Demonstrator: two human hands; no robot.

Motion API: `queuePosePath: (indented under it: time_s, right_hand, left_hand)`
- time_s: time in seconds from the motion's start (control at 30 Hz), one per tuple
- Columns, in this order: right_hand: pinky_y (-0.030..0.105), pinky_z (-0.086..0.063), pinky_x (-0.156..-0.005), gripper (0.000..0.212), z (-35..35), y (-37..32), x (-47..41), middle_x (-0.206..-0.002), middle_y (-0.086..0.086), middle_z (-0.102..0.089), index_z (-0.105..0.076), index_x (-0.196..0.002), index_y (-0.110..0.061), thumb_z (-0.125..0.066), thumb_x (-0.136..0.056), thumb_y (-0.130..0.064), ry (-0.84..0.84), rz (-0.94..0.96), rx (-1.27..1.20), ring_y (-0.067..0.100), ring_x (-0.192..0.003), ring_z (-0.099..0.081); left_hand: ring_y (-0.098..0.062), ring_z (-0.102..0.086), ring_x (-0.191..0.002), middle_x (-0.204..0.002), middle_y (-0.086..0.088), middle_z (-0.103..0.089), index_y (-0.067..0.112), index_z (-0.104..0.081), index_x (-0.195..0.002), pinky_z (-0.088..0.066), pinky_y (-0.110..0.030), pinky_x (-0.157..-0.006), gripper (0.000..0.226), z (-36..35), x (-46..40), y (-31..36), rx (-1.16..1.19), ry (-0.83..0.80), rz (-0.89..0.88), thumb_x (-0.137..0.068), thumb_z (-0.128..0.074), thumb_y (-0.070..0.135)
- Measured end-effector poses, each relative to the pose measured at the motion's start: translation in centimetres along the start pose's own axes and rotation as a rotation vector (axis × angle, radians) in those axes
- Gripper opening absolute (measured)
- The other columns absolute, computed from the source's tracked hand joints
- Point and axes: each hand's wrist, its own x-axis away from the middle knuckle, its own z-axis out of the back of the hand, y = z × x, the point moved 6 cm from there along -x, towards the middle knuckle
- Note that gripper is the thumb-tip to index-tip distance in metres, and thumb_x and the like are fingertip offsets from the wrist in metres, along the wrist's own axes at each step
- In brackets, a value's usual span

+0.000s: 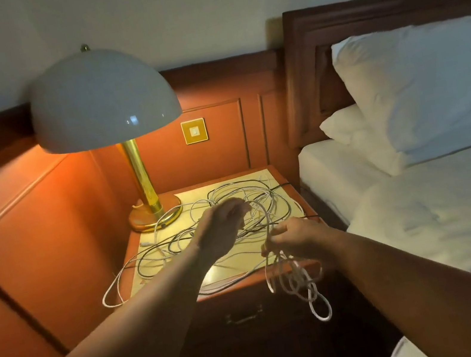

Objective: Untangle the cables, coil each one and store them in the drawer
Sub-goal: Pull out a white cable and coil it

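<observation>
Snagging is the main worry here. The right hand (293,235) grips a bunch of white cable loops (297,287) that hang off the near edge of the desk (243,266), above the closed drawer (244,315). The left hand (223,223) is raised over the tangle (227,211) with its fingers curled, seemingly pinching a white strand, though blur hides the grip. Black and white cables cross all over the desk, and one white loop droops off the left edge. A hard pull would likely tighten the knots or drag cable against the lamp (151,205) at the far left, and the hanging coil could slip apart.
</observation>
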Motion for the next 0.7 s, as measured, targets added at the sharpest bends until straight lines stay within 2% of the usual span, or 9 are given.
queuePosePath:
  time_s: [0.1,0.17,0.23,0.33,0.47,0.53,0.6,0.67,0.7]
  right_hand:
    - [0.039,-0.052,-0.095,0.033,-1.5,-1.0,2.5,-0.109,0.007,-0.068,-0.066,-0.107,-0.017,-0.066,-0.09,-0.046,-0.1,0.005,-0.036,0.022,-0.102,-0.064]
    - [0.044,-0.05,-0.101,0.037,-2.1,-1.9,4.0,-0.115,0.009,-0.068,-0.067,-0.11,-0.017,-0.064,-0.091,-0.048,-0.12,0.027,0.034,0.025,-0.107,-0.063]
    - [0.042,-0.051,-0.1,0.041,-2.5,-2.8,5.3,-0.119,0.011,-0.066,-0.066,-0.116,-0.012,-0.063,-0.092,-0.045,-0.114,0.035,0.086,0.025,-0.108,-0.062]
    - [0.03,-0.052,-0.078,0.042,-2.6,-4.0,6.9,-0.105,0.01,-0.063,-0.057,-0.116,-0.008,-0.064,-0.093,-0.042,-0.037,0.052,0.171,0.021,-0.094,-0.061]
    - [0.024,-0.049,-0.056,0.054,-2.1,-5.0,8.8,-0.085,0.007,-0.059,-0.052,-0.12,-0.002,-0.065,-0.092,-0.047,0.144,0.032,0.156,0.014,-0.068,-0.058]
    - [0.026,-0.047,-0.056,0.047,-2.2,-5.2,9.4,-0.076,0.007,-0.058,-0.057,-0.098,-0.004,-0.063,-0.091,-0.051,0.186,-0.004,0.045,0.015,-0.063,-0.056]
    - [0.03,-0.046,-0.063,0.043,-3.0,-5.4,10.4,-0.065,0.005,-0.06,-0.057,-0.082,-0.009,-0.059,-0.094,-0.05,0.135,-0.077,-0.208,0.017,-0.06,-0.055]
    - [0.035,-0.049,-0.073,0.048,-4.1,-6.1,11.3,-0.065,0.008,-0.068,-0.062,-0.084,-0.006,-0.049,-0.099,-0.05,0.012,-0.135,-0.46,0.021,-0.066,-0.062]
    - [0.037,-0.051,-0.077,0.053,-4.6,-6.5,11.5,-0.075,0.01,-0.074,-0.065,-0.093,-0.003,-0.043,-0.1,-0.051,-0.047,-0.143,-0.562,0.024,-0.076,-0.067]
  left_hand:
    - [-0.004,-0.059,-0.073,-0.087,0.009,-0.063,0.017,-0.069,-0.108,-0.045,-0.021,-0.061,0.023,1.5,1.9,2.9,-0.118,-0.124,-0.063,-0.105,-0.047,0.021]
    - [0.011,-0.054,-0.068,-0.087,0.015,-0.06,0.015,-0.07,-0.109,-0.037,-0.007,-0.057,0.023,2.6,3.3,4.6,-0.19,-0.159,-0.103,-0.105,-0.048,0.02]
    - [0.009,-0.057,-0.076,-0.095,0.011,-0.065,0.014,-0.071,-0.109,-0.04,-0.004,-0.062,0.023,3.8,4.6,6.2,-0.265,-0.18,-0.133,-0.104,-0.049,0.019]
    - [-0.01,-0.066,-0.091,-0.105,0.002,-0.073,0.017,-0.072,-0.106,-0.056,-0.026,-0.081,0.021,5.4,6.6,7.9,-0.349,-0.187,-0.174,-0.103,-0.051,0.019]
    - [-0.018,-0.069,-0.081,-0.095,0.003,-0.074,0.027,-0.072,-0.095,-0.059,-0.041,-0.074,0.021,7.9,8.5,8.8,-0.415,-0.082,-0.147,-0.1,-0.051,0.023]
    - [-0.016,-0.067,-0.079,-0.094,0.005,-0.074,0.027,-0.072,-0.096,-0.058,-0.036,-0.072,0.022,8.8,9.5,9.4,-0.487,-0.01,-0.14,-0.1,-0.051,0.026]
    - [-0.017,-0.067,-0.079,-0.095,0.004,-0.075,0.025,-0.073,-0.098,-0.056,-0.032,-0.072,0.024,9.6,10.7,10.1,-0.532,0.067,-0.126,-0.1,-0.05,0.028]
    - [-0.019,-0.067,-0.082,-0.097,0.004,-0.075,0.024,-0.073,-0.099,-0.056,-0.033,-0.074,0.024,10.2,11.6,10.5,-0.514,0.154,-0.123,-0.099,-0.05,0.031]
    - [-0.019,-0.067,-0.083,-0.097,0.003,-0.075,0.023,-0.073,-0.099,-0.056,-0.033,-0.075,0.024,10.4,12.3,11.2,-0.515,0.202,-0.14,-0.099,-0.051,0.032]
